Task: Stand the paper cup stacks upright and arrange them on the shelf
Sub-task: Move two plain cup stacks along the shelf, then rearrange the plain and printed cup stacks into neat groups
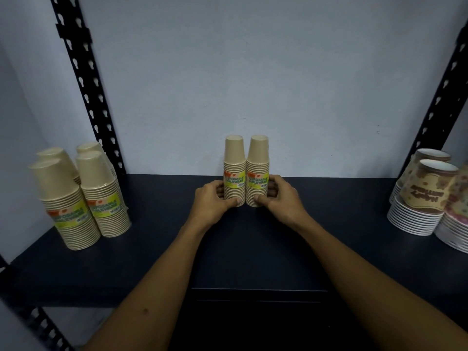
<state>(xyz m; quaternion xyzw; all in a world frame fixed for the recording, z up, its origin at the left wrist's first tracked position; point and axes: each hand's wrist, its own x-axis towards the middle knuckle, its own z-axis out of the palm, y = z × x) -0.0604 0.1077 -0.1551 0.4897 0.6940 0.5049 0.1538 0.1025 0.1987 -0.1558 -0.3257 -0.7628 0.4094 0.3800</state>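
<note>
Your left hand (215, 198) curls its fingers around the left kraft stack (234, 171) and your right hand (278, 196) grips the right kraft stack (258, 171); the two stand upright and touching between your thumbs, near the back of the dark shelf (329, 236). Both labels read "DISPOSABLE TABLEWARE". Well out to your left four more kraft stacks (83, 196) already stand upright, and to your right patterned cup stacks (428, 196) with unreadable writing, so the task looks nearly done.
</note>
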